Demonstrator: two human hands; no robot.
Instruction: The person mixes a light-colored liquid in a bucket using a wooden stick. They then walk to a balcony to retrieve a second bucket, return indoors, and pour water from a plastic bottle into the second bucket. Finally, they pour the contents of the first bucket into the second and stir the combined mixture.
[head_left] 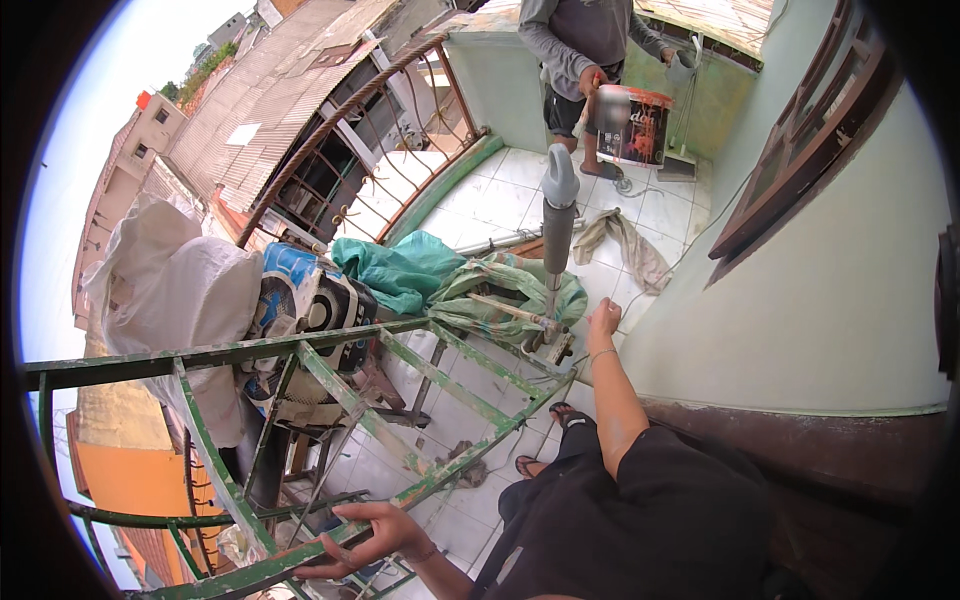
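A green painted metal frame with flaking bars (410, 458) stretches across the lower left. My left hand (370, 537) grips its near rail at the bottom. My right hand (604, 318) is raised beside the pale wall, fingers curled; whatever they hold, if anything, I cannot make out. To its left a grey pole with a pale grey tip (557, 225) stands upright, by a green woven sack (480, 290) with sticks on it. Under the frame's far rail are a blue, black and white bundled object (305, 280) and a large white sack (175, 290).
A co-worker (575, 50) stands at the back holding a paint bucket (630, 135) and a grey object (682, 68). A teal tarp (390, 260) and a grey cloth (625, 245) lie on the tiled floor. A curved railing (370, 110) bounds the balcony; a brown-framed window (790, 150) is at right.
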